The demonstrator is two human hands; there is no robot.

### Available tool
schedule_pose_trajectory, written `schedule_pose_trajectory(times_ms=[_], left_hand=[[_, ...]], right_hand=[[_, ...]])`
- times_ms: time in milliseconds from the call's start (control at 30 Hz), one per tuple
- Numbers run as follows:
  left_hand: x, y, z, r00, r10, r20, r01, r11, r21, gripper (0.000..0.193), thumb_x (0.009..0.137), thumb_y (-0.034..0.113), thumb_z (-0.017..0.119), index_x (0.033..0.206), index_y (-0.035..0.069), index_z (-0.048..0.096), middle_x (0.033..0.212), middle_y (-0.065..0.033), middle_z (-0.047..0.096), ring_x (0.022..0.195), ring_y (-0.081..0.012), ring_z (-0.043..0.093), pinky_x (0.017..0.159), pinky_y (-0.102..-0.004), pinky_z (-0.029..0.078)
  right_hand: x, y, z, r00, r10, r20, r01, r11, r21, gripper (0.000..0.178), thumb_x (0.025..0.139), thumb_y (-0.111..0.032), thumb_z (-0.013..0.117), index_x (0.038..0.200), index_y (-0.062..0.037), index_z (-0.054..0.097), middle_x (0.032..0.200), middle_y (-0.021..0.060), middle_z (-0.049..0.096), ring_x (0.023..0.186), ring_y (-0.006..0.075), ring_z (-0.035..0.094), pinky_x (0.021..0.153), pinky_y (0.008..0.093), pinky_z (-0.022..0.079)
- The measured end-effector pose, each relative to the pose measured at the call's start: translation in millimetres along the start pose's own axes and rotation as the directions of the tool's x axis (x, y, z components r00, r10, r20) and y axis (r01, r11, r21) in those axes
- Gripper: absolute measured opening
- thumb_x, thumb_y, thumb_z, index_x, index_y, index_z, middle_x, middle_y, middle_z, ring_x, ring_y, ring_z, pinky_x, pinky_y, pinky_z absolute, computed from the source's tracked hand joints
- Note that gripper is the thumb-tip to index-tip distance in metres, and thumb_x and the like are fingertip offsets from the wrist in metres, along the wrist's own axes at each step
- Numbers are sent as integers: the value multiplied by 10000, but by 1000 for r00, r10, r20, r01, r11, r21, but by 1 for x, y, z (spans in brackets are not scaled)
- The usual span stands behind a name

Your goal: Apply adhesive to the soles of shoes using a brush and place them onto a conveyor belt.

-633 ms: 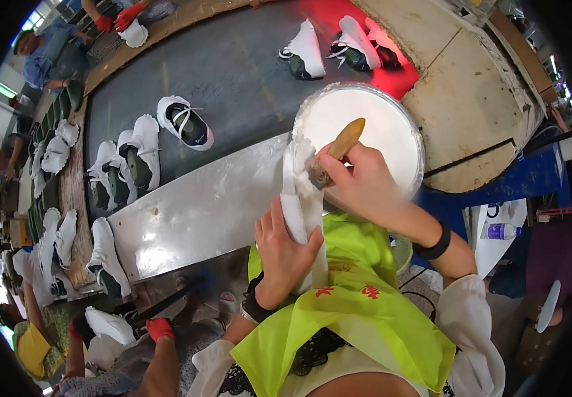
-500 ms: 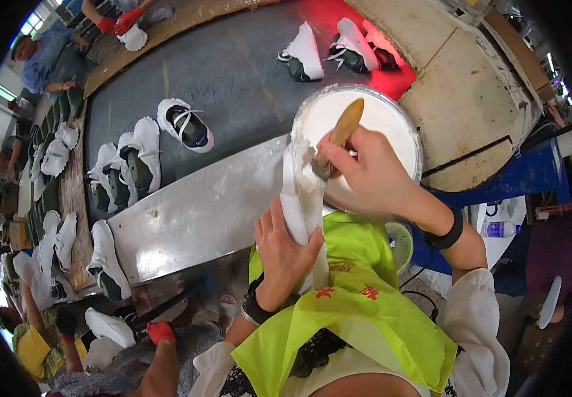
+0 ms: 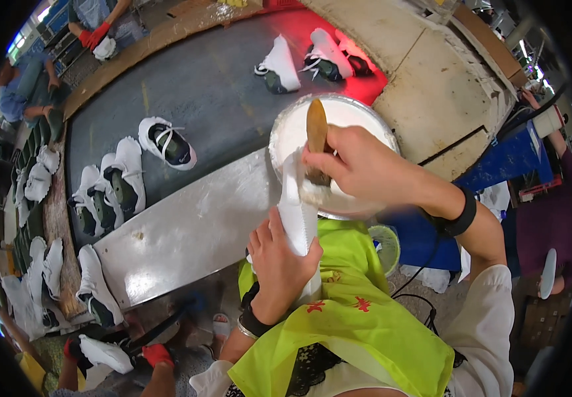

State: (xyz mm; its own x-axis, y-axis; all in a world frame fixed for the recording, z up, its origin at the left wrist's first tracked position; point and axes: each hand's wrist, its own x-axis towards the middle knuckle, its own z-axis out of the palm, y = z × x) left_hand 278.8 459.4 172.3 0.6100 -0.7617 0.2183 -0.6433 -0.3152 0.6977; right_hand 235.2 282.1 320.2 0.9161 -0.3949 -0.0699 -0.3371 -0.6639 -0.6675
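My left hand (image 3: 283,257) is closed around a long white shoe sole (image 3: 294,221), which stands on edge in front of my apron. In my right hand (image 3: 364,162) is a brush (image 3: 316,124) with a wooden handle pointing up. Its bristles, coated white, are against or just beside the sole's right edge; the exact contact is hard to see. Just behind both hands stands a round metal-rimmed basin (image 3: 373,111) of thick white liquid, with white residue caked along its rim. Part of the basin is covered by my right hand.
Several white-and-dark-green shoes (image 3: 127,173) stand on the dark conveyor belt (image 3: 200,86), some under red light. A metal plate (image 3: 180,231) edges the belt. Co-workers' red-gloved hands (image 3: 158,354) are at lower left and upper left. A green basket (image 3: 386,250) sits below the basin.
The brush has moved down along the sole's right side and its handle now stands more upright. The sole is turned so its stitched side shows. The whole view has shifted slightly.
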Motion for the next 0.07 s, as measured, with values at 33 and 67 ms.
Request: schedule_pose_trajectory(times_ms=[33,67], left_hand=[[0,1,-1,1000,-17,10,17,1000,-2,827,668,275,748,1317,-81,381,1121,-266,529,985,-441,512,873,-498,426],[3,2,-2,1000,-2,3,2,1000,-8,827,668,275,748,1317,-81,381,1121,-266,529,985,-441,512,873,-498,426]], right_hand=[[4,7,0,995,-67,-76,61,995,-79,275,908,-196,557,850,72,567,757,270,594,734,438,586,673,473,446],[3,4,-3,994,-71,-89,63,994,-90,275,908,-196,557,850,72,567,757,270,594,734,438,586,673,473,446]])
